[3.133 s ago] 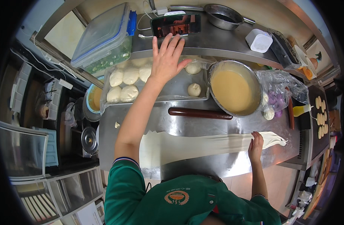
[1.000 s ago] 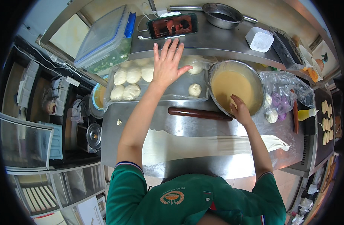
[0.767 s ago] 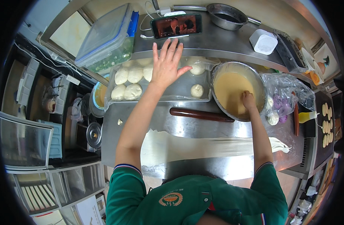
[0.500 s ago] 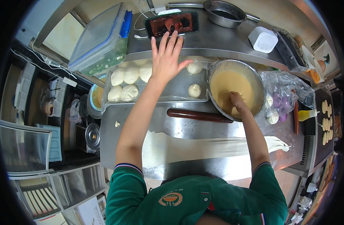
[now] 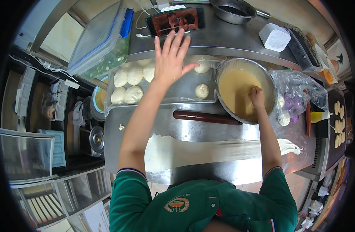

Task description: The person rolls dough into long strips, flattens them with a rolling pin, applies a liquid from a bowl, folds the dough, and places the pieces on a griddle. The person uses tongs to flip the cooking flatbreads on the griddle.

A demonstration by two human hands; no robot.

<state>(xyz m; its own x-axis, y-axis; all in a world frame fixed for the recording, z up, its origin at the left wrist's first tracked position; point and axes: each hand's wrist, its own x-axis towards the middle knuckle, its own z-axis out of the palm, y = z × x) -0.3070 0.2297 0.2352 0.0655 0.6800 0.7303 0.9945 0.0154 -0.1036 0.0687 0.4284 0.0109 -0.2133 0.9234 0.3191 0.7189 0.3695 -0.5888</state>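
My left hand (image 5: 170, 60) is raised with its fingers spread, holding nothing. Its fingertips are by the lower edge of a propped phone (image 5: 158, 26); whether they touch it I cannot tell. Inside a metal bowl (image 5: 217, 80) of tan, paste-like mixture (image 5: 235, 87), my right hand (image 5: 258, 98) has its fingers curled together, and what they hold, if anything, is hidden. Below the bowl, a long thin sheet of rolled dough (image 5: 200, 152) stretches across the steel table. A dark brown rolling pin (image 5: 206, 117) lies between the dough and the tray of dough balls (image 5: 181, 91).
Round dough balls (image 5: 133, 94) sit in the tray under my left arm. A lidded clear box (image 5: 96, 42) stands at the far left. Right of the bowl are a plastic bag (image 5: 301, 83), a yellow squeeze bottle (image 5: 318, 116) and a griddle (image 5: 332, 133) with several small dough pieces.
My right hand has moved rightward and slightly away inside the bowl, its fingers now showing above the mixture. My left hand remains spread near the phone.
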